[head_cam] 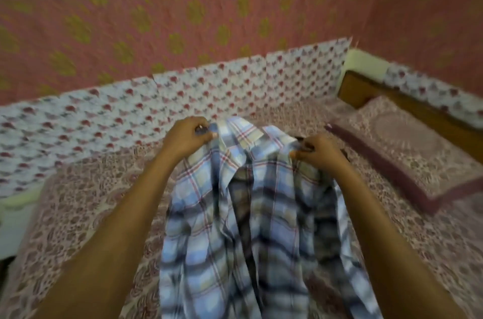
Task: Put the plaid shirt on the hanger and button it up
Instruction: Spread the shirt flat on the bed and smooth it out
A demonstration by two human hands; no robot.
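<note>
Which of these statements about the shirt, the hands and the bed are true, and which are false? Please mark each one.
1. Both hands grip the plaid shirt near its shoulders. True: the left hand and the right hand each pinch the fabric beside the collar.
2. The shirt front is buttoned all the way down. False: the front hangs open.
3. A pillow lies on the bed to the right of the shirt. True.
4. The shirt is plain red. False: it is blue and white plaid with thin red lines.
5. The left hand is flat on the bedsheet. False: its fingers are closed on the shirt.
</note>
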